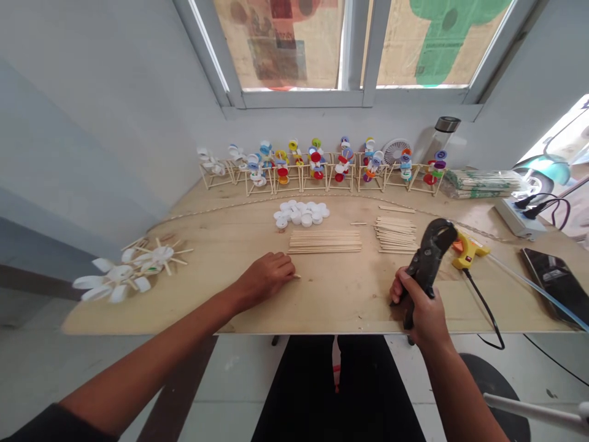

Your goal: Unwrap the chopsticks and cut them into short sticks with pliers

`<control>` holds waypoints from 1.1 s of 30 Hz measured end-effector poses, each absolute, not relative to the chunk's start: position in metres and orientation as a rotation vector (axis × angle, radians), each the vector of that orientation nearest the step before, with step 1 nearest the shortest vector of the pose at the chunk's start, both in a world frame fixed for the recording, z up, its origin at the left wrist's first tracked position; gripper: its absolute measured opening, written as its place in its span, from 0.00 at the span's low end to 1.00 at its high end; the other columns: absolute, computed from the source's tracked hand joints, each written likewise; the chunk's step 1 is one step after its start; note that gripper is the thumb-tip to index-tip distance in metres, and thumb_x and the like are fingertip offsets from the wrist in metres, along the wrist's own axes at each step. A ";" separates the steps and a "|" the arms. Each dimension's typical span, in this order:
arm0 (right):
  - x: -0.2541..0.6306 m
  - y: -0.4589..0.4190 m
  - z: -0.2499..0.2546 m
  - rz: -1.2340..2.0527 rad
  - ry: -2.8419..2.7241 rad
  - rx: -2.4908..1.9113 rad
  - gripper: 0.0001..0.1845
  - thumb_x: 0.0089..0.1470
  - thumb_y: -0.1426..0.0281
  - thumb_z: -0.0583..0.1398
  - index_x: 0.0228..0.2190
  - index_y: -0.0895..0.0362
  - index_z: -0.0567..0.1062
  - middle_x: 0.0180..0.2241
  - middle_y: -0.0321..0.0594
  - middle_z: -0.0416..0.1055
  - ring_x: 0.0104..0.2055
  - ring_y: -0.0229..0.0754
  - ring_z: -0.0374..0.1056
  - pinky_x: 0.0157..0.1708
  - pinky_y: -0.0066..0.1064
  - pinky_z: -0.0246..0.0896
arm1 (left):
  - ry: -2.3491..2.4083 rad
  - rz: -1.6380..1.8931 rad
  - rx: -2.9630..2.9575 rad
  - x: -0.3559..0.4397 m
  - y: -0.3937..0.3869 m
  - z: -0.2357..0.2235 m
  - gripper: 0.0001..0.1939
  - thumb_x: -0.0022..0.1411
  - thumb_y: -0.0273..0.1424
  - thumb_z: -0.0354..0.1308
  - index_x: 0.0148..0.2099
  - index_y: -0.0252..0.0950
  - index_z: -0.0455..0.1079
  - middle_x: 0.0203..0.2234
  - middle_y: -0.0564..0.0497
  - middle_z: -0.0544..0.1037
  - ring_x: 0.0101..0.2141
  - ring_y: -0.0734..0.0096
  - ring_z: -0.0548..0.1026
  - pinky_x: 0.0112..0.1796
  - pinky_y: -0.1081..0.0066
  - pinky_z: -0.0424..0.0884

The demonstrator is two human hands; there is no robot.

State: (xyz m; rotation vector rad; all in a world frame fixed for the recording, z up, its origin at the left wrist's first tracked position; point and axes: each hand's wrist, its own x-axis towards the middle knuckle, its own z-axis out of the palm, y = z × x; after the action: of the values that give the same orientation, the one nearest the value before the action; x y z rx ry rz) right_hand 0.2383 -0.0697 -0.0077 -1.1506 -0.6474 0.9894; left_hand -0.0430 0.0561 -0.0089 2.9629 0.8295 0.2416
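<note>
My left hand rests on the wooden table with its fingers closed. The tip of a thin wooden stick pokes out from under them; the rest is hidden. My right hand grips the handles of a black hand cutter, its head tilted up and to the right. Beyond the left hand lies a row of long wooden sticks. A stack of shorter sticks lies just left of the cutter. White bottle caps are heaped behind the long sticks.
Several stick frames with coloured cap wheels line the wall. White wheel pieces lie at the left. A yellow glue gun, phone, power strip, bagged sticks, bottle and small fan are at the right.
</note>
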 end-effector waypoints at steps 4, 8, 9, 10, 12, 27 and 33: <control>0.224 -0.063 -0.006 1.009 -0.890 -1.288 0.09 0.51 0.64 0.59 0.28 0.57 0.68 0.19 0.30 0.60 0.21 0.34 0.56 0.22 0.27 0.52 | 0.899 0.401 2.820 -0.028 0.048 -0.009 0.09 0.63 0.27 0.45 0.30 0.35 0.62 0.28 0.49 0.70 0.30 0.70 0.67 0.32 0.70 0.61; 0.209 -0.055 -0.007 1.000 -1.034 -1.354 0.09 0.52 0.64 0.58 0.27 0.57 0.68 0.18 0.30 0.60 0.21 0.35 0.56 0.23 0.28 0.53 | 0.910 0.520 2.695 -0.013 0.039 -0.004 0.07 0.62 0.27 0.46 0.31 0.35 0.62 0.28 0.49 0.71 0.29 0.71 0.67 0.32 0.71 0.62; 0.207 -0.054 -0.007 1.002 -1.039 -1.358 0.09 0.52 0.64 0.58 0.27 0.56 0.68 0.18 0.30 0.60 0.21 0.35 0.56 0.23 0.28 0.53 | 0.913 0.516 2.685 -0.012 0.038 -0.003 0.07 0.61 0.27 0.47 0.31 0.35 0.63 0.28 0.49 0.71 0.29 0.71 0.67 0.33 0.71 0.62; 0.206 -0.053 -0.007 1.005 -1.039 -1.358 0.09 0.52 0.64 0.58 0.27 0.56 0.68 0.19 0.30 0.60 0.21 0.35 0.56 0.23 0.28 0.53 | 0.917 0.500 2.679 -0.013 0.037 -0.002 0.06 0.61 0.27 0.48 0.31 0.35 0.63 0.28 0.49 0.71 0.30 0.71 0.67 0.33 0.71 0.62; 0.205 -0.053 -0.007 1.013 -1.029 -1.355 0.09 0.52 0.64 0.58 0.28 0.56 0.68 0.19 0.30 0.60 0.21 0.35 0.56 0.23 0.28 0.53 | 0.930 0.450 2.666 -0.021 0.035 -0.001 0.06 0.60 0.27 0.49 0.31 0.35 0.64 0.28 0.50 0.71 0.30 0.70 0.68 0.33 0.71 0.62; 0.189 -0.059 0.004 1.014 -1.188 -1.416 0.08 0.52 0.64 0.57 0.27 0.56 0.68 0.17 0.30 0.59 0.21 0.36 0.56 0.24 0.28 0.53 | 1.017 0.316 2.553 -0.036 0.019 -0.005 0.09 0.61 0.30 0.47 0.29 0.36 0.62 0.26 0.50 0.70 0.29 0.69 0.67 0.31 0.70 0.62; 0.180 -0.053 0.011 1.060 -1.217 -1.377 0.08 0.51 0.66 0.57 0.25 0.56 0.68 0.17 0.30 0.59 0.21 0.35 0.56 0.24 0.28 0.53 | 0.863 0.457 1.672 -0.015 0.007 0.015 0.10 0.60 0.37 0.52 0.32 0.35 0.61 0.24 0.52 0.73 0.26 0.73 0.69 0.31 0.71 0.65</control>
State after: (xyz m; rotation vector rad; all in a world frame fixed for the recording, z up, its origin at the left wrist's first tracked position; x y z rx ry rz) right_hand 0.1796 -0.0528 0.0113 -1.3766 -1.2169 1.0604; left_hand -0.0153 0.0070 0.0149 1.6718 0.8632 0.4572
